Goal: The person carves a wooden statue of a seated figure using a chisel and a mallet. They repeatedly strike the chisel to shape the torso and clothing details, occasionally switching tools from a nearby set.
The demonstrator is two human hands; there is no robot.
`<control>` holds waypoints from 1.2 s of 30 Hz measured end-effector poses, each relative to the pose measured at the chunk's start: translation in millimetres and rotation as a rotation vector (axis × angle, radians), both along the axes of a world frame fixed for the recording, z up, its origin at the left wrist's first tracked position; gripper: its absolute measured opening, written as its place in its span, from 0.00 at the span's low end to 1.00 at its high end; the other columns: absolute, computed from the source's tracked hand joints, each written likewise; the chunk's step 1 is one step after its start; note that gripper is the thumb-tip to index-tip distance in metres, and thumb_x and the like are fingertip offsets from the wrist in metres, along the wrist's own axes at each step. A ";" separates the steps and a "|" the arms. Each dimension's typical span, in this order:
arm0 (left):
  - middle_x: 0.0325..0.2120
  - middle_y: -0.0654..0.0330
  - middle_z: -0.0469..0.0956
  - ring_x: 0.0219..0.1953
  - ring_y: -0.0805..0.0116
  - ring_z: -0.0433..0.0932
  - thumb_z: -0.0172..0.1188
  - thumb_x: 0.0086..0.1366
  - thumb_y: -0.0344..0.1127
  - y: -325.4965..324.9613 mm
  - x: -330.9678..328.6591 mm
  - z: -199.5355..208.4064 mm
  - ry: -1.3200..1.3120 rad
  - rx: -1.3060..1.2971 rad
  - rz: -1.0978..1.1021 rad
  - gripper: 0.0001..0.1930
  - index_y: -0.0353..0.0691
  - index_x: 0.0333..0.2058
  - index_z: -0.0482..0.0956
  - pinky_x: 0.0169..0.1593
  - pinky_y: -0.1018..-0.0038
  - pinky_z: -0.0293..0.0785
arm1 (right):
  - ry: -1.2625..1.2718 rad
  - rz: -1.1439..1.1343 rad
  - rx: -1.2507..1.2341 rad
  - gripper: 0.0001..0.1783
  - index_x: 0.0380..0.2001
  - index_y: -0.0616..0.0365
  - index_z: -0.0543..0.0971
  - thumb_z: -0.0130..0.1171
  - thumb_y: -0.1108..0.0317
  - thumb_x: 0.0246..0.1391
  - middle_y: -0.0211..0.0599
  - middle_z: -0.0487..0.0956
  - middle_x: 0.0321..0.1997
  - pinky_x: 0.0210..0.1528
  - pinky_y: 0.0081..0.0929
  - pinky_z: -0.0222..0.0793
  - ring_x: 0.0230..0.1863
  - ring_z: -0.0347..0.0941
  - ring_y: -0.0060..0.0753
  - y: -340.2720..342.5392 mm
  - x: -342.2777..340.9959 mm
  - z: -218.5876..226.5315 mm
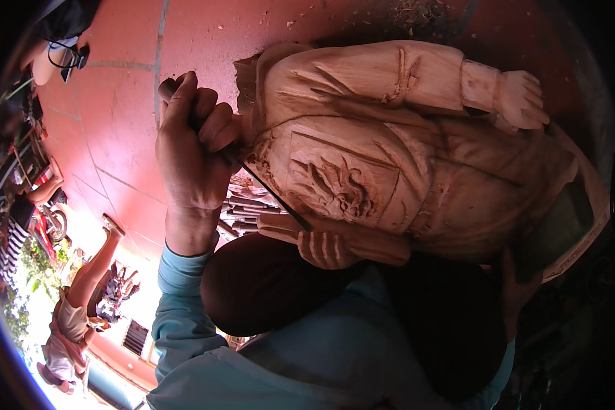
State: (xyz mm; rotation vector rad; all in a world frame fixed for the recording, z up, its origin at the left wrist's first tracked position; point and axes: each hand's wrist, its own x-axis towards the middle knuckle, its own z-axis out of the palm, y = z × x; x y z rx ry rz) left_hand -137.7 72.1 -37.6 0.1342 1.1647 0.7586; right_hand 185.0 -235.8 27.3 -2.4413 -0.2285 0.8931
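A large pale wooden statue [417, 157] of a robed figure lies across my dark-trousered knees [266, 287], with a carved emblem [342, 188] on its chest and carved hands at both ends. My left hand [191, 150] is shut on a chisel [273, 198]. The chisel's wooden handle sticks out above my fist, and its thin dark blade runs down to the right onto the statue's lower edge. My right hand [516, 283] is in deep shadow at the lower right and grips the statue's underside, its fingers partly hidden.
Several more chisels [249, 208] lie on the red tiled floor [116, 116] just beyond my knee. Wood chips [417, 10] are scattered at the top. Another person [75, 314] and a motorbike [48, 222] are at the far left.
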 end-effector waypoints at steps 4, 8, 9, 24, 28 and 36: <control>0.08 0.72 0.45 0.12 0.80 0.45 0.44 0.74 0.40 1.2 -1.2 -0.8 0.030 -0.001 -0.023 0.24 0.49 0.16 0.53 0.20 0.83 0.53 | -0.019 0.069 -0.013 0.28 0.54 0.72 0.69 0.66 0.76 0.51 0.48 0.73 0.55 0.53 0.31 0.70 0.52 0.72 0.35 3.5 -2.8 1.9; 0.11 0.71 0.47 0.12 0.80 0.46 0.43 0.74 0.39 5.5 0.0 5.3 -0.176 0.004 0.039 0.21 0.48 0.18 0.55 0.19 0.83 0.52 | -0.064 0.099 0.062 0.27 0.53 0.73 0.70 0.66 0.75 0.51 0.47 0.74 0.54 0.52 0.30 0.70 0.51 0.72 0.34 3.2 -3.4 0.1; 0.11 0.71 0.48 0.13 0.80 0.47 0.43 0.74 0.39 6.8 0.2 6.8 -0.294 0.037 0.041 0.20 0.47 0.19 0.55 0.19 0.83 0.52 | -0.037 0.110 0.036 0.28 0.54 0.72 0.69 0.66 0.74 0.51 0.48 0.73 0.55 0.55 0.31 0.68 0.53 0.71 0.36 2.9 -2.8 0.0; 0.20 0.66 0.56 0.18 0.76 0.52 0.42 0.72 0.39 8.7 -9.9 -4.2 -0.236 0.201 0.027 0.17 0.35 0.52 0.70 0.18 0.81 0.50 | -0.034 0.071 0.006 0.30 0.56 0.71 0.66 0.66 0.76 0.51 0.49 0.71 0.56 0.50 0.31 0.73 0.52 0.72 0.37 6.9 -7.6 2.7; 0.19 0.67 0.54 0.17 0.78 0.52 0.42 0.73 0.40 8.8 -11.6 -5.3 -0.219 0.175 0.008 0.18 0.36 0.53 0.70 0.20 0.82 0.53 | -0.040 0.106 0.053 0.30 0.56 0.72 0.66 0.65 0.76 0.51 0.49 0.72 0.56 0.51 0.31 0.72 0.54 0.71 0.37 4.8 -5.2 1.9; 0.16 0.70 0.51 0.16 0.80 0.53 0.41 0.74 0.43 10.4 -12.2 -7.7 -0.277 0.164 -0.032 0.19 0.39 0.55 0.70 0.26 0.81 0.63 | 0.009 0.105 0.046 0.29 0.56 0.71 0.67 0.64 0.75 0.53 0.48 0.71 0.57 0.58 0.33 0.65 0.56 0.69 0.37 6.4 -3.6 4.0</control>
